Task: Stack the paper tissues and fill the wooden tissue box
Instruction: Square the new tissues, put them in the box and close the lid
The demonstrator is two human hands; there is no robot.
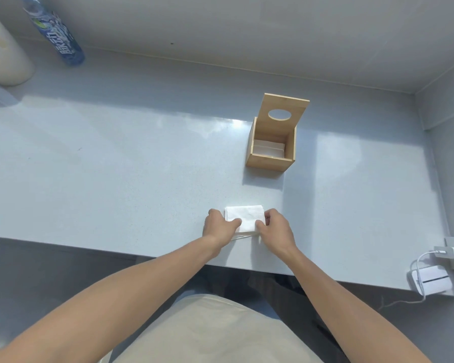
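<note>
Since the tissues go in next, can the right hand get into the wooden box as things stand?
Probably yes: the wooden box stands open, lid tipped back, nothing between it and the right hand, though both hands hold the tissues.

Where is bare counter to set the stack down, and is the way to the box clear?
Bare counter runs wide from the hands' left toward the bottle and cup. The strip between tissue stack and wooden box is clear. Crowded only at the stack, with left hand and right hand flanking it.
</note>
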